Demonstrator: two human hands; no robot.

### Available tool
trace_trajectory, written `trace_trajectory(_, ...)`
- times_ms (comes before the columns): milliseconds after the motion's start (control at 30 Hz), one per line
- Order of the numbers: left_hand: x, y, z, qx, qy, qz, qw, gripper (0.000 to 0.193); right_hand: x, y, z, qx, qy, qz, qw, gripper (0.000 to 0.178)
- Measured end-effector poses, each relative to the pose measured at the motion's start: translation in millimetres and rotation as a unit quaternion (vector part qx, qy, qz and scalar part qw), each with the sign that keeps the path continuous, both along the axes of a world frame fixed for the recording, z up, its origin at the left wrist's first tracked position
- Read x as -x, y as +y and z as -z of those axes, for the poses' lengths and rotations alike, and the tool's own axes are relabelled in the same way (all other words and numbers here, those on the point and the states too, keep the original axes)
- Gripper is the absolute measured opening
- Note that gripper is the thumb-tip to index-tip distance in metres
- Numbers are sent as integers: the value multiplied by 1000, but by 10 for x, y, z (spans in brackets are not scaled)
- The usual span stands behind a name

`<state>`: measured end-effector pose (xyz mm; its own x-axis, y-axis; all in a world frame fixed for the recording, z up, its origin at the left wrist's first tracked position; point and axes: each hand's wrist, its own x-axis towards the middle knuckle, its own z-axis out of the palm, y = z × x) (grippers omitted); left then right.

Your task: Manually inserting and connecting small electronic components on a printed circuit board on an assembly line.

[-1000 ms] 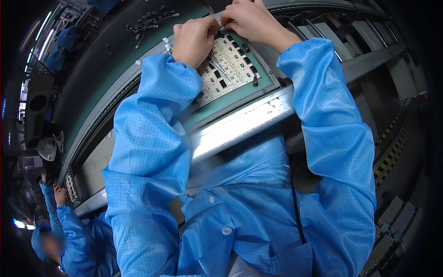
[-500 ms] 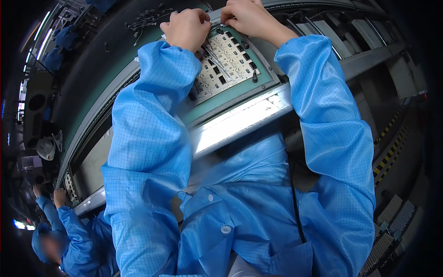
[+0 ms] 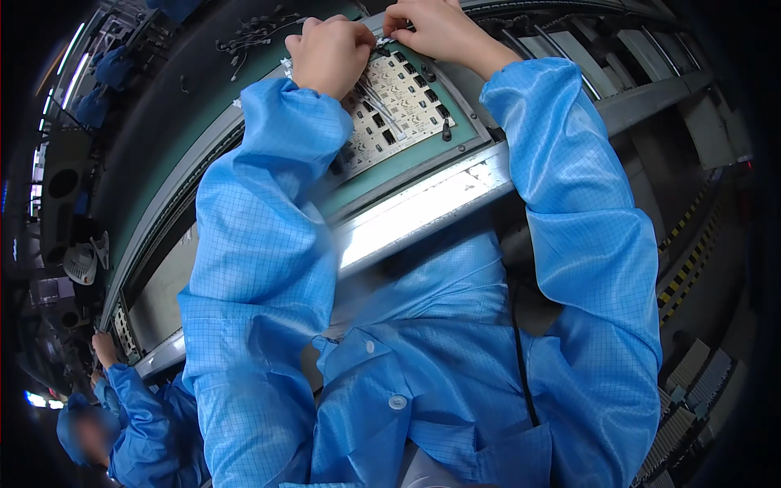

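Note:
A pale circuit board panel [image 3: 415, 106] with rows of dark components lies on a green fixture plate [image 3: 368, 177]. At its far edge my left hand [image 3: 329, 57] is closed, fingertips pinched together. Several thin grey cables [image 3: 378, 104] run out from under that hand across the board, and it appears to hold them. Just right of it, my right hand [image 3: 435, 28] pinches at the board's far corner. What sits between its fingertips is too small to make out; something whitish shows there. Black pegs [image 3: 447, 130] stand along the plate's right side.
Loose dark cables [image 3: 252, 37] lie heaped on the dark belt beyond my left hand. A shiny metal rail [image 3: 431, 203] crosses in front of me. Rollers and grey frame bars [image 3: 651, 102] are at the right. At far left, a blue-sleeved person's hand [image 3: 104, 350] is by another board.
Both hands have shifted slightly, and the right hand's fingertips are a little closer to the left's. The board appears slightly higher and farther left. The other person's arms have moved.

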<state>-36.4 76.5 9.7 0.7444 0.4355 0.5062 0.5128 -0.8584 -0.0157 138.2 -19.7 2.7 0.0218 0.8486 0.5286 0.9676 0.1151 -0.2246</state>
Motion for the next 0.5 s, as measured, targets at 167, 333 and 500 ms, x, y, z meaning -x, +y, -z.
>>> trace_trajectory(167,294,402,-314,160,25,-92,982,33,26,-73,44,-105,-46,-37,993,15)
trace_trajectory(333,476,505,-436,161,172,-230,944,48,26,13,-39,-27,14,-2,1000,15)
trace_trajectory(500,415,505,-224,173,120,-199,957,52,159,42,-16,-72,-8,-29,997,17)
